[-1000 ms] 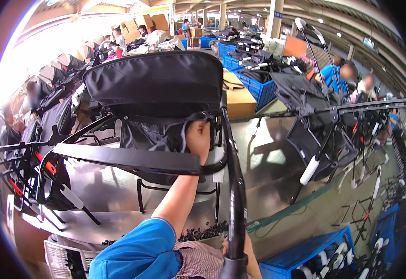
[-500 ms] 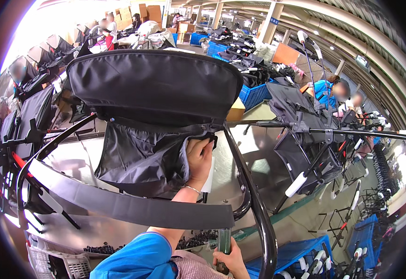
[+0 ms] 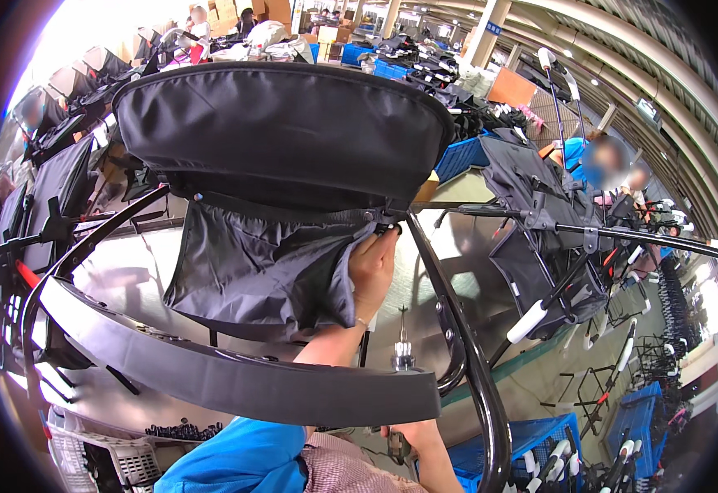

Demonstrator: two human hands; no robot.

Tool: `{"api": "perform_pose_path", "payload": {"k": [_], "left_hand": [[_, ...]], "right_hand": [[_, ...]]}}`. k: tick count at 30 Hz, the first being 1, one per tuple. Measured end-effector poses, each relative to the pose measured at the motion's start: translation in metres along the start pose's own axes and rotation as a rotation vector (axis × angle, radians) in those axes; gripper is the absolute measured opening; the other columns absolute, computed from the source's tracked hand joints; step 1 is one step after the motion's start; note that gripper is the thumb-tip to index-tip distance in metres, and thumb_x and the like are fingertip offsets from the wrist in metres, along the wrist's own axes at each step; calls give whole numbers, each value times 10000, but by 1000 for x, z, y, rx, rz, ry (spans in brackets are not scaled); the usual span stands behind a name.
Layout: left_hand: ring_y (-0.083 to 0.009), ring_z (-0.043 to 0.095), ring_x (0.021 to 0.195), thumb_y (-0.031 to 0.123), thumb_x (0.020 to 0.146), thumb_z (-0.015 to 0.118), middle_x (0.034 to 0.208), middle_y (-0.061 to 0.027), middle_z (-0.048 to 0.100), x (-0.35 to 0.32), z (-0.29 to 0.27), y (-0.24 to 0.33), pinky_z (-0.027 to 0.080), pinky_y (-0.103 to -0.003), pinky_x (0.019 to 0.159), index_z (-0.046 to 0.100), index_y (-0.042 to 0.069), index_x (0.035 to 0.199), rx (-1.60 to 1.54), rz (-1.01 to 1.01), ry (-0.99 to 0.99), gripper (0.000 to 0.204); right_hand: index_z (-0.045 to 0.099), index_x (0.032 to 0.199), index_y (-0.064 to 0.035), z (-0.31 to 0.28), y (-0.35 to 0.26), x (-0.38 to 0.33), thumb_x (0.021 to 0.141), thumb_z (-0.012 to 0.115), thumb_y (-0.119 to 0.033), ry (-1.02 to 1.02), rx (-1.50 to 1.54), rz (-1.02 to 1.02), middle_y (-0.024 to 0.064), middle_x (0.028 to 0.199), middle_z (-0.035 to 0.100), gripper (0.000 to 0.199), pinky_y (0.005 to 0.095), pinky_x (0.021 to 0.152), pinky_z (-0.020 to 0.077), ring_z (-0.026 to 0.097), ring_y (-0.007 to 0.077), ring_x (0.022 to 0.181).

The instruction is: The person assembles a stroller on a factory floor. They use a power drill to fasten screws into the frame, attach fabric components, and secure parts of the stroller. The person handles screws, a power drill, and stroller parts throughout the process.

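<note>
A stroller-like frame of black tubes [image 3: 478,386] fills the middle, topped by a black fabric canopy [image 3: 285,123]. Below the canopy hangs a loose black fabric panel [image 3: 252,263]. My left hand [image 3: 373,267] is closed at the panel's right upper corner, fingers pinched by the frame joint; its fingertips are partly hidden. Low on the right, my right hand [image 3: 420,437] grips a power screwdriver [image 3: 402,355], its bit pointing upward. A wide dark curved bar [image 3: 244,382] crosses in front and hides the driver's middle and part of my left forearm.
A metal worktable [image 3: 260,349] lies beneath the frame. Another folded stroller frame [image 3: 540,222] stands at the right. Blue crates [image 3: 531,444] with white-tipped parts sit lower right, a white basket [image 3: 112,460] lower left. People [image 3: 593,160] work farther back.
The screwdriver has risen, so its bit and chuck now show above the curved bar. My left hand has shifted slightly up and right along the fabric corner. The frame appears slightly larger and shifted.
</note>
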State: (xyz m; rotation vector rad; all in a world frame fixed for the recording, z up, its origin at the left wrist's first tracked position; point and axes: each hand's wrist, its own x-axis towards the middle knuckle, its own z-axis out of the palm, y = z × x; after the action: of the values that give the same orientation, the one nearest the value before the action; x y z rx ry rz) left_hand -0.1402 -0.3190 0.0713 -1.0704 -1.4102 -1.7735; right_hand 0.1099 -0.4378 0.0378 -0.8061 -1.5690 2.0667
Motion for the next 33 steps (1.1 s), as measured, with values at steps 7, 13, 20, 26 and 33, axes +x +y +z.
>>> {"api": "perform_pose_path", "payload": {"k": [7,13,20,26,33], "left_hand": [[-199,623,693,46,865,642,795,-102,665,-15,-3,-6,476,-273,639,688,6,949,-79,-143,-98,104],[-153,633,810,66,898,597,895,-93,684,-12,-31,-14,482,-260,754,660,-28,999,-369,-537,-249,151],[-97,570,760,81,885,624,851,-45,660,-1,-28,-23,455,-222,730,658,-21,958,-445,-630,-187,130],[-101,590,885,48,918,575,981,-56,650,-16,-17,-38,449,-227,837,605,-43,1038,-608,-729,-199,154],[-113,567,968,32,926,548,1045,-63,614,-9,-22,-46,425,-245,899,569,-45,1051,-701,-725,-260,148]], "right_hand": [[484,1171,-3,14,-37,30,828,681,-120,43,132,-125,95,902,635,412,299,634,545,632,175,700],[463,1163,-46,3,-37,57,729,791,-138,-3,28,-57,68,804,611,552,270,612,521,614,146,687],[433,1237,-53,16,-57,77,680,854,-164,-84,40,29,48,786,589,707,262,573,488,594,139,636],[422,1258,-65,18,-65,86,686,850,-239,-103,44,109,52,763,573,735,279,522,470,593,172,574],[470,1192,-38,22,-67,102,731,817,-231,-97,-62,-113,24,747,556,609,252,523,463,579,121,628]]}}
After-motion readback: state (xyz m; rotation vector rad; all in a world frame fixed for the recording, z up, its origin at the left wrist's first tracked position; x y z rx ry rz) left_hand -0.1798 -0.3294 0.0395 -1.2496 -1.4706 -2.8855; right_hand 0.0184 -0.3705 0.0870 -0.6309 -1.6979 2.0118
